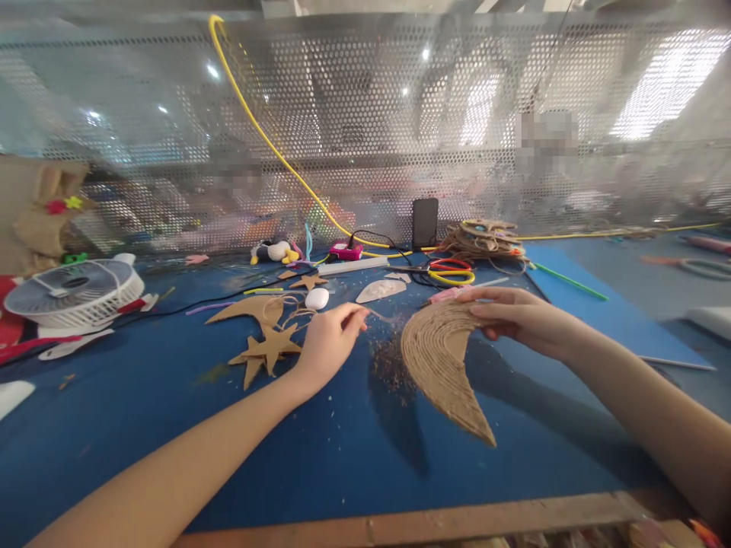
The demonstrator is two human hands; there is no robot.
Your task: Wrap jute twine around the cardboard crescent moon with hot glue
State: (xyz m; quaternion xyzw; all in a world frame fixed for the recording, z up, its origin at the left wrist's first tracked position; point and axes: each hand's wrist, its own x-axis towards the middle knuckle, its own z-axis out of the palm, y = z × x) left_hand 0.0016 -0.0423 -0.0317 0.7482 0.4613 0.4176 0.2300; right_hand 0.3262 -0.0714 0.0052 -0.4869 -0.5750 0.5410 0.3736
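Head view shows the twine-wrapped crescent point(437, 358) raised above the blue tabletop point(274, 472), its lower tip over bare surface, right hand point(517, 320) pinching its upper end, left hand point(331, 342) pinching a thin strand with closed fingertips, perforated metal panel point(365, 114) behind.

White fan point(117, 293) at left; black phone point(425, 222) upright before perforated panel point(354, 99); yellow cable point(261, 132) slanting across
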